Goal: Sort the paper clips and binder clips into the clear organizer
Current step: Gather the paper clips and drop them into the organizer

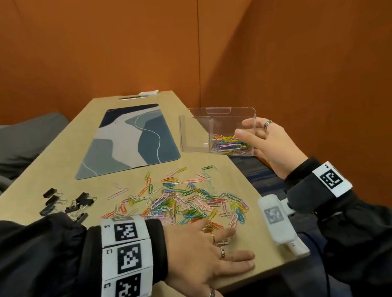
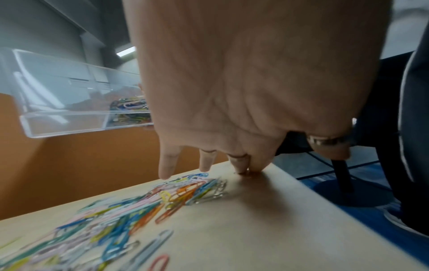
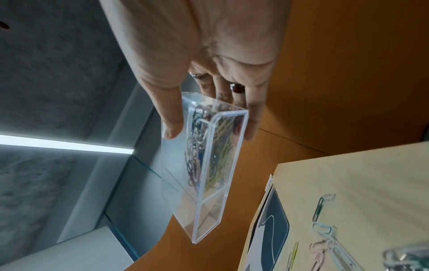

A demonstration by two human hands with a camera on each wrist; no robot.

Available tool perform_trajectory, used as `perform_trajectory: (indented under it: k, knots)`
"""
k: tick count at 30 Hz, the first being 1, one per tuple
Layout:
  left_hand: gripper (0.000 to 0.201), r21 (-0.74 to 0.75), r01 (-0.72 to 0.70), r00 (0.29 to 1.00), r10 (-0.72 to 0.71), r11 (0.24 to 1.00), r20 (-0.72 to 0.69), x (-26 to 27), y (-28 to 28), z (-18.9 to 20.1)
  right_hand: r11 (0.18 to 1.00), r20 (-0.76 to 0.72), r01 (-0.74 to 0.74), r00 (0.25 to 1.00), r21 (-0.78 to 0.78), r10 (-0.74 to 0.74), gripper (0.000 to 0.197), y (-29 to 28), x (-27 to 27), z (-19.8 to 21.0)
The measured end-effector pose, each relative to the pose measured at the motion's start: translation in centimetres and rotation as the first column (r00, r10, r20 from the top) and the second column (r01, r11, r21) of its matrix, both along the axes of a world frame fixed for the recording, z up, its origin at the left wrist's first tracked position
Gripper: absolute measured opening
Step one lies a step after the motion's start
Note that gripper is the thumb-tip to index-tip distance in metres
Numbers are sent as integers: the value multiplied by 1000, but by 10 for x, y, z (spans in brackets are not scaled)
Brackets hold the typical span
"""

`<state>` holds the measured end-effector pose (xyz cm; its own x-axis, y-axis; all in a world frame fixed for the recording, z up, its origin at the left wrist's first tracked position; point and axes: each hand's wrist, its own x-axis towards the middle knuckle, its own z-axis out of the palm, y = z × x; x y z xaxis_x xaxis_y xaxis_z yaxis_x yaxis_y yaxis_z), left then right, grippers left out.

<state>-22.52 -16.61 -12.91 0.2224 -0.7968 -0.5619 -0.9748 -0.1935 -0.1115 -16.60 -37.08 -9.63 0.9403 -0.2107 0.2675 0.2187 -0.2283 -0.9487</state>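
Note:
A pile of coloured paper clips (image 1: 189, 200) (image 2: 139, 207) lies spread on the wooden table (image 1: 51, 173). Several black binder clips (image 1: 65, 204) sit to its left. My left hand (image 1: 231, 246) (image 2: 232, 165) lies flat at the pile's near edge, fingers straight, fingertips touching a few silver clips. My right hand (image 1: 257, 138) (image 3: 209, 119) grips one end of the clear organizer (image 1: 218, 123) (image 2: 69, 102) (image 3: 209, 183) and holds it tilted at the table's right edge. The compartment by that hand holds paper clips (image 1: 229, 143); the other looks empty.
A blue and grey desk mat (image 1: 131, 139) lies beyond the pile. A white tagged device (image 1: 276, 219) rests on the table's right edge near my right sleeve. Grey seating (image 1: 14, 144) stands to the left, and orange walls close in behind and to the right.

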Motion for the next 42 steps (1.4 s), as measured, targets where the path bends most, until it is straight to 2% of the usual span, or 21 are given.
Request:
perform_trajectory:
  k: [10, 17, 20, 24, 29, 34, 37, 39, 42]
  knots:
    - [80, 106, -278, 958, 268, 955, 101, 33, 18, 8, 999, -7, -20, 1000, 35, 20, 37, 6, 7, -6]
    - [79, 97, -228, 973, 230, 969, -5, 23, 33, 3, 998, -15, -46, 999, 31, 47, 32, 14, 18, -13]
    - [80, 116, -277, 961, 272, 954, 58, 33, 32, 2, 997, -16, -63, 998, 54, 64, 31, 19, 23, -15]
    - [82, 82, -337, 936, 325, 938, 133, 47, 35, 7, 998, 25, -53, 998, 40, 52, 43, 28, 31, -11]
    - [81, -17, -222, 975, 222, 975, -15, 32, 22, 8, 999, 40, -22, 999, 38, 21, 45, 32, 42, -6]
    - [75, -131, -159, 987, 154, 979, -45, 45, -14, -7, 998, 25, 23, 999, 65, -25, 41, 21, 43, -5]
    - [68, -53, -161, 986, 158, 986, -62, 54, -24, -13, 997, 22, 43, 999, 59, -44, 40, 11, 39, -3]
    - [69, 12, -219, 974, 219, 976, -57, 61, -20, -12, 998, 22, 52, 998, 46, -53, 41, 5, 36, -2]
    - [74, 22, -310, 951, 310, 950, 12, 74, -7, -10, 998, 24, 56, 998, 16, -57, 41, -3, 32, -1]
